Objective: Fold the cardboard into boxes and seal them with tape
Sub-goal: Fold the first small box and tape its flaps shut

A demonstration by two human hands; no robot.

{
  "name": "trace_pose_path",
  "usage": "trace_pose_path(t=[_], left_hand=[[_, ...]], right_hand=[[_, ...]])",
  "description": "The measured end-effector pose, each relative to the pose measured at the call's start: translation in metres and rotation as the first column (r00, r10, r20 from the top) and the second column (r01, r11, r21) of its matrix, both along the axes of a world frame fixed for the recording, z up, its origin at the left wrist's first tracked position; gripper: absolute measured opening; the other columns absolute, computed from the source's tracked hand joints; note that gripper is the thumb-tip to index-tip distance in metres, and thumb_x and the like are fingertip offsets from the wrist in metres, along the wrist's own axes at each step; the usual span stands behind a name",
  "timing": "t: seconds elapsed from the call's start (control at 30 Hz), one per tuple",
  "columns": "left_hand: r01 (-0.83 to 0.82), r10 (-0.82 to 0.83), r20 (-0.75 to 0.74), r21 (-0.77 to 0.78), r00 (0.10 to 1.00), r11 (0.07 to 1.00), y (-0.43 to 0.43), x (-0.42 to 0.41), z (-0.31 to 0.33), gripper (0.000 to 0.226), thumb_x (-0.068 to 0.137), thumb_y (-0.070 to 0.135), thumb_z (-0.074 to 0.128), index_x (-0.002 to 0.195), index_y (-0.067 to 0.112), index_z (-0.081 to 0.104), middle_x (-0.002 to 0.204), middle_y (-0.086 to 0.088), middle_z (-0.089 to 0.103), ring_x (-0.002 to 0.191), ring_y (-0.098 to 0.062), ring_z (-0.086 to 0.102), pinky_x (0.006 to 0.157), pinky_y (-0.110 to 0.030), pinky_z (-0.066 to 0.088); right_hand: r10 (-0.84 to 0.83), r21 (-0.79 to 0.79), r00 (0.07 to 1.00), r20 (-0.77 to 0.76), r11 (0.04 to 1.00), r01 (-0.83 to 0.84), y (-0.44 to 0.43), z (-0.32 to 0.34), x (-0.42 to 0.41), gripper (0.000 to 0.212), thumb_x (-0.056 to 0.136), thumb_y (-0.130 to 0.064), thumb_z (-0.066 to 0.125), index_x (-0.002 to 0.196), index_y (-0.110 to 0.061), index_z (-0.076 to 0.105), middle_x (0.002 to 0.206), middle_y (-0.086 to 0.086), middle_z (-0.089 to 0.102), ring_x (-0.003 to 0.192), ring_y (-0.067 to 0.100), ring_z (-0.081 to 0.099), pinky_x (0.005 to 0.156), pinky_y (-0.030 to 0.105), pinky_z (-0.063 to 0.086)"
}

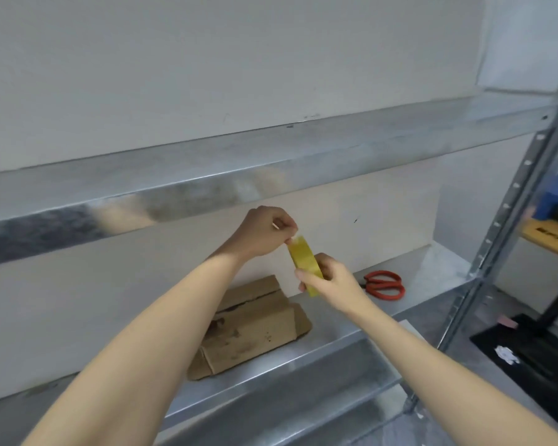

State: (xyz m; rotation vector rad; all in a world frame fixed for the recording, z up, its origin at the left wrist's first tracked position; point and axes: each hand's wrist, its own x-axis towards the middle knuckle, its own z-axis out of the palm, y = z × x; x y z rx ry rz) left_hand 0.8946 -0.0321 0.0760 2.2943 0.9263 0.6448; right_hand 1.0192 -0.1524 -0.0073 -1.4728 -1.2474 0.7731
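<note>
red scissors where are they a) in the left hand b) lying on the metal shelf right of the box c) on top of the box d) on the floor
B: the red scissors lie flat on the metal shelf, to the right of the cardboard box.

No words or numbers can be read here. The flat yellow-brown board (pixel 553 237) at the far right edge has a row of dark marks on it (they look like print), but they are too blurry to make out. The small white patch (pixel 508 354) on the black floor mat (pixel 535 378) is too small to read.
</note>
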Motion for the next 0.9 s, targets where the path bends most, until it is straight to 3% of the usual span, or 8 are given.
trace_pose_path(t=[0.13, 0.27, 0.37, 0.47, 0.53, 0.63, 0.8, 0.9], left_hand=[[-0.092, 0.088, -0.035, -0.141, 0.996, 0.986, 0.012, -0.004, -0.028, 0.005, 0.089, 0.013, 0.064, 0.087, 0.013, 0.069, 0.075, -0.002, 0.071, 0.065, -0.003, 0.066, 0.071, -0.022, 0.052], [-0.124, 0.117, -0.044, -0.251, 0.992, 0.960, 0.014, 0.003, -0.047, 0.007, 0.089, 0.012, 0.064, 0.083, 0.013, 0.066, 0.080, -0.006, 0.071, 0.079, -0.016, 0.071, 0.086, -0.031, 0.056], [-0.130, 0.122, -0.048, -0.244, 0.991, 0.961, 0.014, 0.007, -0.055, 0.006, 0.089, 0.012, 0.064, 0.086, 0.009, 0.069, 0.085, -0.010, 0.073, 0.077, -0.017, 0.072, 0.086, -0.030, 0.056], [-0.149, 0.134, -0.087, -0.194, 0.987, 0.970, 0.015, 0.012, -0.064, 0.007, 0.088, 0.012, 0.064, 0.085, 0.011, 0.070, 0.082, -0.010, 0.074, 0.073, -0.015, 0.071, 0.084, -0.029, 0.056], [-0.178, 0.167, -0.084, -0.154, 0.982, 0.972, 0.019, 0.012, -0.066, 0.007, 0.087, 0.011, 0.064, 0.084, 0.013, 0.070, 0.082, -0.009, 0.074, 0.075, -0.017, 0.071, 0.083, -0.030, 0.056], [-0.209, 0.199, -0.085, -0.125, 0.976, 0.970, 0.030, 0.006, -0.064, 0.007, 0.087, 0.009, 0.065, 0.087, 0.010, 0.071, 0.083, -0.009, 0.073, 0.077, -0.019, 0.072, 0.081, -0.030, 0.056], [-0.193, 0.182, -0.119, -0.087, 0.976, 0.977, 0.028, -0.002, -0.077, 0.015, 0.085, 0.008, 0.066, 0.096, 0.016, 0.061, 0.075, -0.007, 0.069, 0.065, -0.012, 0.067, 0.056, -0.020, 0.047], [-0.196, 0.189, -0.105, -0.052, 0.976, 0.979, 0.028, -0.003, -0.084, 0.024, 0.081, 0.008, 0.068, 0.093, 0.019, 0.051, 0.072, -0.008, 0.068, 0.070, -0.021, 0.067, 0.066, -0.028, 0.050]], right_hand=[[-0.080, -0.052, 0.993, 0.090, 0.995, 0.085, -0.003, 0.011, 0.000, 0.028, 0.091, -0.035, 0.066, 0.079, -0.011, 0.059, 0.059, -0.003, 0.065, 0.055, 0.006, 0.060, 0.059, 0.020, 0.046], [-0.121, -0.160, 0.978, 0.167, 0.976, 0.148, -0.003, 0.014, -0.006, 0.039, 0.088, -0.047, 0.065, 0.077, -0.010, 0.058, 0.055, -0.002, 0.065, 0.056, 0.013, 0.063, 0.063, 0.032, 0.054], [-0.105, -0.208, 0.962, 0.252, 0.965, 0.160, -0.003, 0.017, -0.004, 0.038, 0.084, -0.043, 0.071, 0.079, -0.007, 0.061, 0.061, 0.002, 0.068, 0.060, 0.014, 0.065, 0.063, 0.026, 0.050], [-0.085, -0.235, 0.920, 0.382, 0.954, 0.186, -0.001, 0.021, -0.002, 0.041, 0.080, -0.041, 0.075, 0.096, -0.007, 0.059, 0.082, 0.004, 0.065, 0.080, 0.019, 0.063, 0.064, 0.027, 0.045], [-0.066, -0.274, 0.918, 0.391, 0.944, 0.184, -0.002, 0.021, 0.000, 0.048, 0.079, -0.043, 0.076, 0.105, -0.009, 0.054, 0.080, 0.000, 0.064, 0.081, 0.020, 0.064, 0.067, 0.029, 0.046], [-0.015, -0.342, 0.935, 0.354, 0.929, 0.144, -0.010, 0.018, 0.003, 0.045, 0.081, -0.043, 0.075, 0.107, -0.011, 0.055, 0.059, -0.007, 0.061, 0.054, 0.008, 0.061, 0.058, 0.020, 0.046], [0.086, -0.392, 0.954, 0.288, 0.919, 0.035, -0.014, 0.013, 0.003, 0.031, 0.085, -0.034, 0.072, 0.107, -0.015, 0.061, 0.087, 0.010, 0.074, 0.042, 0.004, 0.058, 0.054, 0.013, 0.047], [0.105, -0.422, 0.959, 0.264, 0.907, 0.017, -0.012, 0.016, 0.005, 0.025, 0.087, -0.031, 0.068, 0.104, -0.013, 0.066, 0.076, 0.014, 0.073, 0.039, 0.007, 0.056, 0.056, 0.015, 0.047]])
